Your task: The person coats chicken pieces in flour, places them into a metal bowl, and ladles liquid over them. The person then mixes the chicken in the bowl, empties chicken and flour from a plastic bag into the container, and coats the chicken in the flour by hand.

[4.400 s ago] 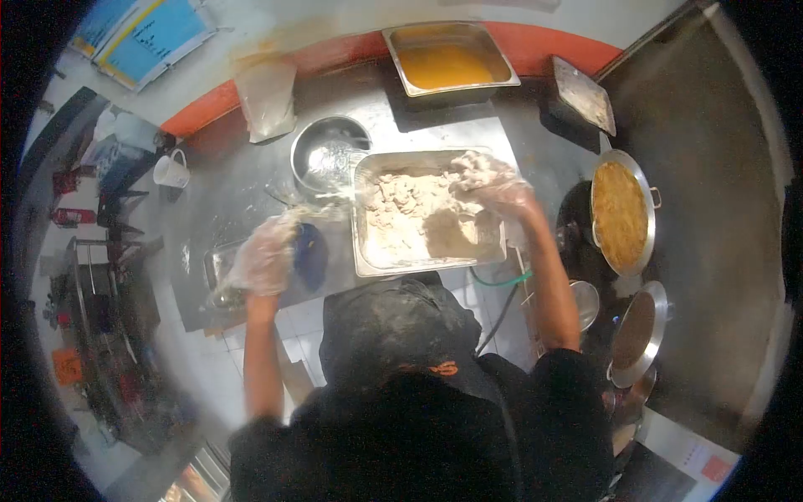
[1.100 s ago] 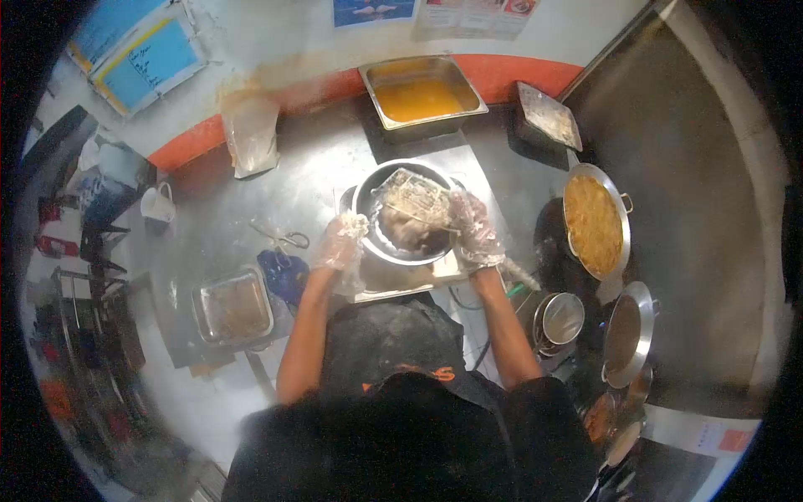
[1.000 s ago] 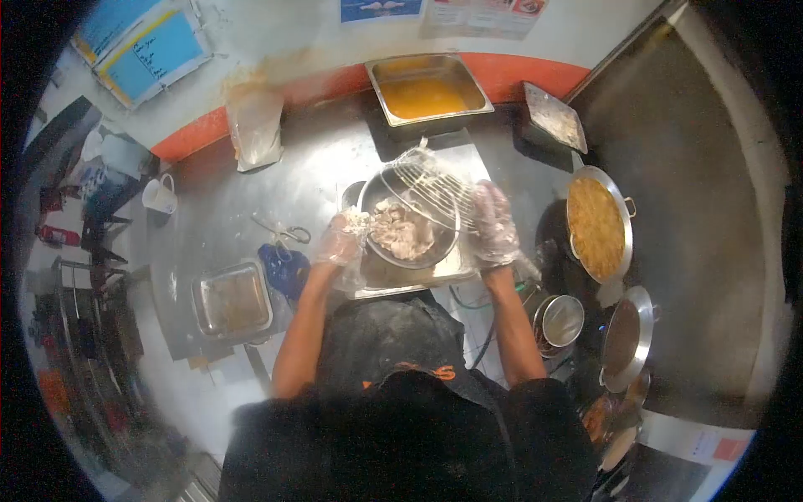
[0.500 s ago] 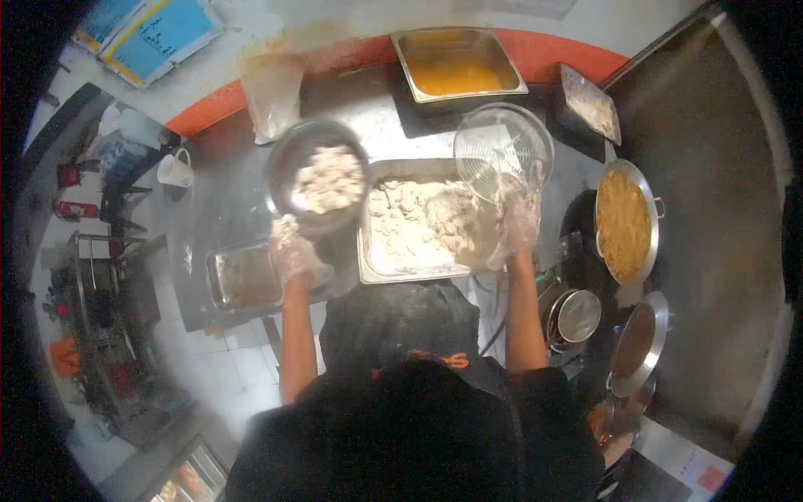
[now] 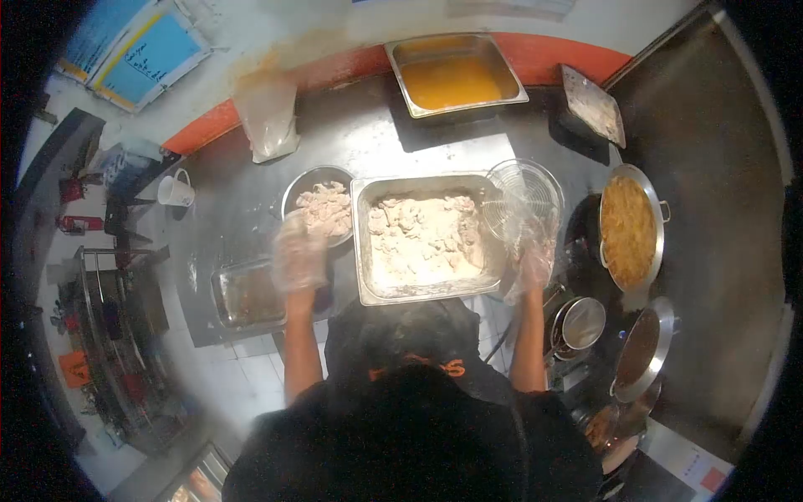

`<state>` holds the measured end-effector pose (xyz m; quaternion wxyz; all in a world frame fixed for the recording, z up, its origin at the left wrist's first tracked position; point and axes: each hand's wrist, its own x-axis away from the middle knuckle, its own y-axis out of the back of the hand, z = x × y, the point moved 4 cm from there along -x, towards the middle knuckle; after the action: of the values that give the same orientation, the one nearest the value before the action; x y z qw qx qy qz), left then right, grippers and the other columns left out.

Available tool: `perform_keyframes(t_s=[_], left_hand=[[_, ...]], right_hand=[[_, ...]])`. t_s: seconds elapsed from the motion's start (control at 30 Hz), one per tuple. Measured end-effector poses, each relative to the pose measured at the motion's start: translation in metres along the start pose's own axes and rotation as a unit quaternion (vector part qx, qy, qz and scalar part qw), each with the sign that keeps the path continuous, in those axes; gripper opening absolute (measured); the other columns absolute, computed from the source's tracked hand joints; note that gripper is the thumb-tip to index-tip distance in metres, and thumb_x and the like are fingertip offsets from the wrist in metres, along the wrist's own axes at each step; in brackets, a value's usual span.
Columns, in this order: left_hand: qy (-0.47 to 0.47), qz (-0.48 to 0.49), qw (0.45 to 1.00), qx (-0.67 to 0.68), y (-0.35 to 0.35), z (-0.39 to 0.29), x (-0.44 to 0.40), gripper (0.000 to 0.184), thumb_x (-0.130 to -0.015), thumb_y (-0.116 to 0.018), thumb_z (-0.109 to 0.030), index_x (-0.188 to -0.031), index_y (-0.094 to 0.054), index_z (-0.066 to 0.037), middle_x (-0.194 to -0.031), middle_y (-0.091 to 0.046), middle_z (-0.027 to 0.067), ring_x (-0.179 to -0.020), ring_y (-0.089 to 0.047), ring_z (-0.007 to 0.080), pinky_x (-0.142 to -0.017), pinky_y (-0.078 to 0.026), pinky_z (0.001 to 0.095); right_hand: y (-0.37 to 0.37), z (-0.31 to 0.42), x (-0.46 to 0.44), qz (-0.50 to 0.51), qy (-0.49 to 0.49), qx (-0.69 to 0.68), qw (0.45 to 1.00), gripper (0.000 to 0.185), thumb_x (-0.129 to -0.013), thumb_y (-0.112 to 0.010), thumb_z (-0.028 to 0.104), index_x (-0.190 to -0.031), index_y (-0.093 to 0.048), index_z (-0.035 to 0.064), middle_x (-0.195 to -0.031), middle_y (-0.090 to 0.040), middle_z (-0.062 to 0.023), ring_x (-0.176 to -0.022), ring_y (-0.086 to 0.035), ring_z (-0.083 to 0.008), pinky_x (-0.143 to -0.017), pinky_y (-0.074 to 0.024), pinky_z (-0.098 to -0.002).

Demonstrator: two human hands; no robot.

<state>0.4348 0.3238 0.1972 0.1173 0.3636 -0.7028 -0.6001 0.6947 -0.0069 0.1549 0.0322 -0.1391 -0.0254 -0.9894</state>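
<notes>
My left hand (image 5: 301, 255), in a clear plastic glove, overlaps the lower left rim of a round metal bowl (image 5: 294, 191). Pale pieces that look like raw meat (image 5: 326, 207) lie in this bowl. Blur smears the left fingers, so their grip is unclear. A deep metal pan (image 5: 362, 251) holds flour-coated pieces (image 5: 427, 243) in front of my body. My right hand (image 5: 533, 255), gloved too, is closed at the lower edge of a round wire strainer (image 5: 525, 197). The strainer overlaps the pan's right side.
Orange liquid fills a metal pan (image 5: 456, 84) at the back. On the right stand a wide pan of yellow-brown food (image 5: 629, 230), another pan (image 5: 642, 351) and a small round sieve (image 5: 583, 323). A shallow tray (image 5: 249, 294), a plastic bag (image 5: 272, 125) and a white mug (image 5: 176, 190) are left.
The bowl looks smaller and lower, with the pan now overlapping its right edge. The wire strainer has come down and right with my right hand. My left hand now covers more of the bowl.
</notes>
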Motion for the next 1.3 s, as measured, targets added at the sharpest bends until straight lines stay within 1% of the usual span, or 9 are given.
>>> perform_keyframes(t_s=[0.17, 0.23, 0.4, 0.53, 0.6, 0.93, 1.03, 1.1, 1.3], left_hand=[[-0.103, 0.351, 0.925, 0.101, -0.164, -0.079, 0.011, 0.05, -0.084, -0.045, -0.03, -0.125, -0.034, -0.004, -0.123, -0.041, 0.0152, -0.11, -0.044, 0.0238, -0.095, -0.033, 0.0334], [-0.197, 0.27, 0.941, -0.045, -0.157, -0.118, 0.003, 0.051, -0.082, -0.046, -0.029, -0.125, -0.035, -0.003, -0.122, -0.042, 0.0173, -0.11, -0.044, 0.0249, -0.096, -0.031, 0.0335], [-0.101, 0.201, 0.973, -0.057, -0.176, -0.132, -0.024, 0.05, -0.077, -0.052, -0.029, -0.119, -0.043, -0.003, -0.116, -0.046, 0.0192, -0.109, -0.043, 0.0298, -0.095, -0.031, 0.0376], [-0.055, 0.445, 0.894, 0.021, -0.23, -0.115, -0.02, 0.058, -0.074, -0.052, -0.028, -0.126, -0.037, -0.009, -0.122, -0.044, 0.017, -0.115, -0.039, 0.0316, -0.097, -0.028, 0.0409], [-0.091, 0.165, 0.982, -0.012, -0.217, -0.113, -0.017, 0.042, -0.074, -0.05, -0.023, -0.113, -0.048, -0.008, -0.111, -0.05, 0.0178, -0.107, -0.044, 0.0303, -0.093, -0.032, 0.038], [-0.197, 0.34, 0.911, -0.124, -0.148, -0.092, -0.015, 0.053, -0.076, -0.052, -0.045, -0.112, -0.054, -0.006, -0.121, -0.047, 0.0107, -0.116, -0.036, 0.0261, -0.101, -0.023, 0.0317], [-0.121, 0.185, 0.95, 0.219, -0.081, -0.135, -0.032, 0.064, -0.068, -0.064, -0.04, -0.119, -0.046, -0.006, -0.123, -0.045, 0.0103, -0.115, -0.036, 0.0278, -0.102, -0.024, 0.034], [-0.151, 0.188, 0.962, 0.128, -0.074, -0.149, -0.029, 0.068, -0.067, -0.064, -0.041, -0.122, -0.043, -0.007, -0.124, -0.044, 0.0094, -0.116, -0.036, 0.0268, -0.103, -0.023, 0.0332], [-0.157, 0.275, 0.875, 0.366, -0.045, -0.159, -0.006, 0.051, -0.089, -0.035, -0.029, -0.129, -0.026, 0.001, -0.13, -0.036, 0.0142, -0.117, -0.037, 0.0227, -0.102, -0.027, 0.0327]], right_hand=[[0.008, -0.017, -0.005, 0.031, -0.09, 0.165, 0.982, 0.033, -0.087, -0.043, 0.016, -0.118, -0.045, 0.0026, -0.102, -0.056, -0.013, -0.086, -0.053, -0.0232, -0.076, -0.0437, -0.0316], [0.019, -0.054, -0.021, 0.04, 0.431, 0.654, 0.621, 0.036, -0.071, -0.06, 0.016, -0.106, -0.051, 0.0098, -0.103, -0.055, -0.009, -0.095, -0.052, -0.024, -0.07, -0.0476, -0.0332], [0.002, -0.022, -0.017, 0.028, 0.483, 0.549, 0.681, 0.039, -0.073, -0.056, 0.009, -0.111, -0.049, 0.011, -0.095, -0.057, -0.0085, -0.088, -0.055, -0.0239, -0.064, -0.0483, -0.0327], [0.008, -0.072, -0.056, 0.102, 0.057, 0.147, 0.982, 0.052, -0.082, -0.05, 0.011, -0.129, -0.03, 0.0059, -0.062, -0.05, -0.0002, -0.048, -0.042, -0.0051, -0.04, -0.0344, -0.0172], [-0.005, -0.053, -0.05, 0.113, 0.034, 0.181, 0.976, 0.045, -0.084, -0.048, 0.02, -0.123, -0.038, 0.0019, -0.076, -0.053, -0.0064, -0.061, -0.047, -0.0111, -0.054, -0.0387, -0.0219], [-0.029, -0.061, -0.012, 0.263, 0.143, 0.392, 0.87, 0.046, -0.084, -0.034, 0.044, -0.079, -0.058, 0.0047, -0.078, -0.059, -0.0156, -0.069, -0.056, -0.0255, -0.066, -0.0422, -0.0378], [-0.052, -0.075, 0.021, 0.288, 0.228, 0.384, 0.847, 0.035, -0.084, -0.039, 0.035, -0.08, -0.056, 0.0056, -0.073, -0.058, -0.0115, -0.062, -0.055, -0.0212, -0.06, -0.0427, -0.0362], [-0.063, -0.086, 0.04, 0.337, -0.174, 0.084, 0.921, 0.018, -0.082, -0.046, 0.022, -0.081, -0.056, 0.0067, -0.072, -0.057, -0.0064, -0.059, -0.053, -0.0143, -0.054, -0.0423, -0.0311], [-0.064, -0.074, 0.053, 0.262, -0.227, 0.023, 0.938, 0.029, -0.087, -0.048, 0.029, -0.099, -0.053, 0.0032, -0.084, -0.054, -0.0081, -0.068, -0.054, -0.0167, -0.057, -0.049, -0.0328]])
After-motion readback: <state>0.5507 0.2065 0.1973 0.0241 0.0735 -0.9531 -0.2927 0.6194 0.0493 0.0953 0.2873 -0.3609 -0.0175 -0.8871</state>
